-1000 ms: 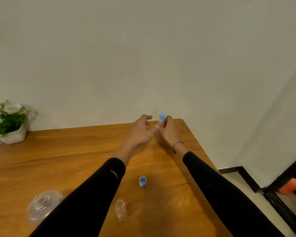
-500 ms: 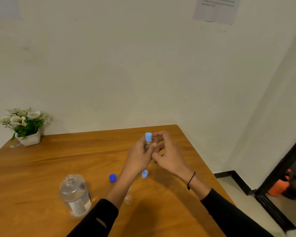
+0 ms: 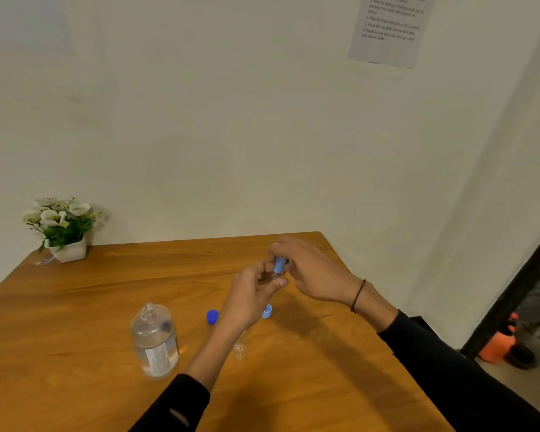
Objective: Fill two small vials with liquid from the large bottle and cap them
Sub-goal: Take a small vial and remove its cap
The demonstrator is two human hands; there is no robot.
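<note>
At centre frame, above the table, the left hand grips a vial while the right hand pinches its light-blue cap. Lower left stands the open bottle; right of it lie a dark-blue cap, a second light-blue cap and another vial. Flowers sit far left.

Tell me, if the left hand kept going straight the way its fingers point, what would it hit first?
Probably the right hand. The left hand points up and away toward it, holding a small vial whose light blue cap the right hand's fingers grip. Depth is unclear.
</note>
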